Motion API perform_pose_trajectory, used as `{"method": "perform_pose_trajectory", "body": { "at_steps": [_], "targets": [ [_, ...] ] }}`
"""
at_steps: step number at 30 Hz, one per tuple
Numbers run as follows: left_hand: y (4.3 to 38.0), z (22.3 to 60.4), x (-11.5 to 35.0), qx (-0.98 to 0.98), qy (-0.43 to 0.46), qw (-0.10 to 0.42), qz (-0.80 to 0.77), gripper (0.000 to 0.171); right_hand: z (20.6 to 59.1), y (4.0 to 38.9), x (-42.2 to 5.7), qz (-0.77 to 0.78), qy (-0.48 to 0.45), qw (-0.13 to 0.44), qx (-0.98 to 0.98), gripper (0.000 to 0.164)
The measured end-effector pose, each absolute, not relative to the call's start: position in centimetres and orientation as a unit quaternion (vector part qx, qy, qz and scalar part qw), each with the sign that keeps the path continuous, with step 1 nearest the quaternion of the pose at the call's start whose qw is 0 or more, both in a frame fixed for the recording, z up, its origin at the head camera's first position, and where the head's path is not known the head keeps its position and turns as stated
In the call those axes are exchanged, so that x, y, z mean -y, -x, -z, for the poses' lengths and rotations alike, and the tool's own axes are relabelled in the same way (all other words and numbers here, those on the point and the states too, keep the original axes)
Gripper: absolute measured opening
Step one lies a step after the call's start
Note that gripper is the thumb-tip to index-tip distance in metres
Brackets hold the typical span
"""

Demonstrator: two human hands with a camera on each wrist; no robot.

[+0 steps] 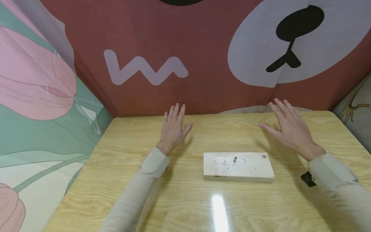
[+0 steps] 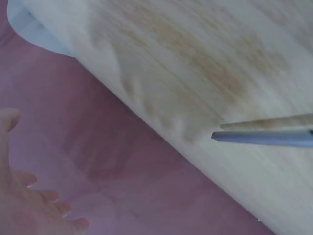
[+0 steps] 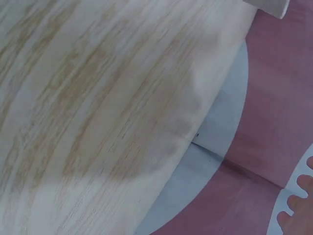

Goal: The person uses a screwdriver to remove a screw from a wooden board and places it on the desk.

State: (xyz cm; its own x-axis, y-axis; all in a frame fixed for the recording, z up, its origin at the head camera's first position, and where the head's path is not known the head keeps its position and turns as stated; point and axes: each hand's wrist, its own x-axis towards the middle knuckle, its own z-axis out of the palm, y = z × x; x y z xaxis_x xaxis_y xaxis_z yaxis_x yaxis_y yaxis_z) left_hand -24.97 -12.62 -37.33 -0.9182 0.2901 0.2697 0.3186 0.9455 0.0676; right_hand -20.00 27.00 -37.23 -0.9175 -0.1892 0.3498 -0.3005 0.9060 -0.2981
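Note:
A pale wooden block lies flat on the table between and nearer than my two hands. A single screw or nail stands up from its top, among several small dark holes. My left hand is held over the table to the left of the block, fingers straight and thumb spread. Over the right side, my right hand has its fingers extended and its thumb out. Neither hand holds anything. Fingertips of the left hand and the right hand show at the edges of their wrist views.
The wood-grain table meets a reddish-brown printed cloth at its back edge. A grey metal rod reaches in from the right in the left wrist view. A whitish edge of something shows top right in the right wrist view.

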Motion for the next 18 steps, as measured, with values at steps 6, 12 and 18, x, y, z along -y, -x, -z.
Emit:
{"method": "perform_pose_trajectory", "body": {
  "at_steps": [6, 12, 18],
  "targets": [
    [24.0, 36.6, 13.0, 0.972, 0.170, 0.150, 0.068, 0.076, 37.2, 19.3, -27.0, -0.193, -0.134, 0.158, 0.959, 0.088],
    [23.1, 36.1, 13.5, 0.967, 0.184, 0.162, 0.070, 0.074, 37.1, 18.3, -26.9, -0.210, -0.142, 0.161, 0.954, 0.084],
    [22.3, 35.8, 14.0, 0.963, 0.194, 0.166, 0.086, 0.072, 36.8, 17.6, -26.3, -0.214, -0.158, 0.173, 0.948, 0.086]
  ]
}}
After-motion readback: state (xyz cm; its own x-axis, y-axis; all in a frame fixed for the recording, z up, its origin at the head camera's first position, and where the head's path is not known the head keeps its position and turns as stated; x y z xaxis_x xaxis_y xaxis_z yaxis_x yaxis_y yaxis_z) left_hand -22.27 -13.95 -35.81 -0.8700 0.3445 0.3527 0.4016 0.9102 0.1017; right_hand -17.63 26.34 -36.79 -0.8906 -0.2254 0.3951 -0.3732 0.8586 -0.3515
